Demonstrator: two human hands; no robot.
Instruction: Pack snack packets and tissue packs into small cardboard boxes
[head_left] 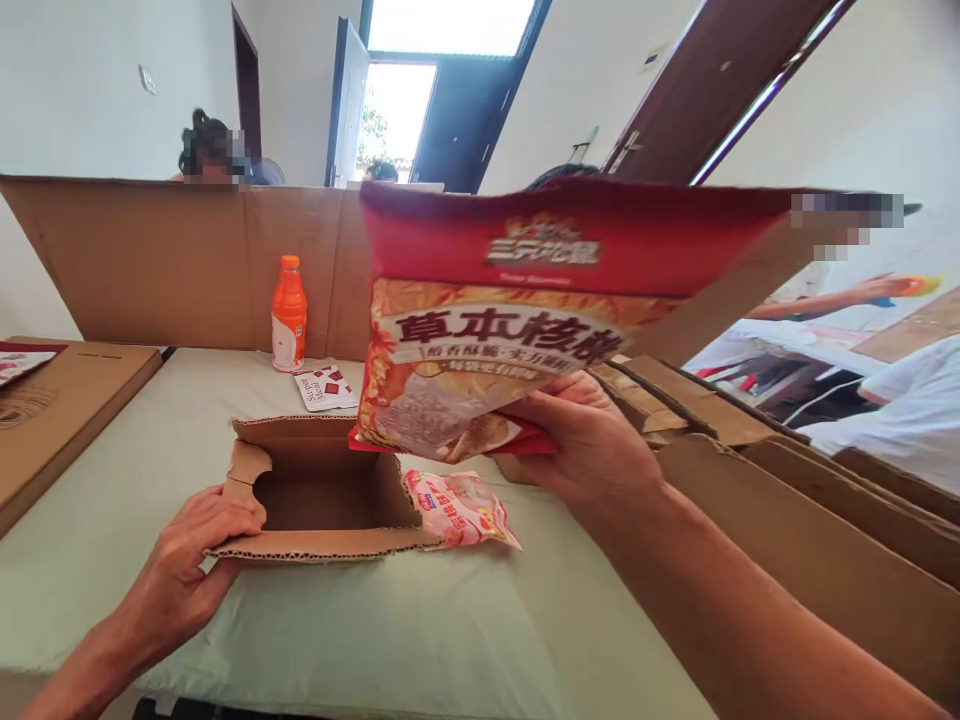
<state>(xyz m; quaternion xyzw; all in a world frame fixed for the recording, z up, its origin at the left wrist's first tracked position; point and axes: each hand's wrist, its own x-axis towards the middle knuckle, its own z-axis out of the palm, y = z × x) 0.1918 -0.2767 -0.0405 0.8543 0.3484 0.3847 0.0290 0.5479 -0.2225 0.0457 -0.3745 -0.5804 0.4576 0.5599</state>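
Observation:
My right hand (592, 440) is closed on the lower edge of a large red and orange snack bag (510, 310), holding it up in front of me above the table. An open cardboard box (322, 545) sits on the pale green table cover (375, 640); its inside looks bare. My left hand (199, 550) grips the box's near left flap. A small pink snack packet (461, 508) lies against the box's right side.
An orange drink bottle (289, 313) stands at the back, with a red and white card (325, 388) beside it. Cardboard sheets (150, 260) wall the back and right. A flat carton (60, 410) lies at left. Other people sit behind the cardboard wall.

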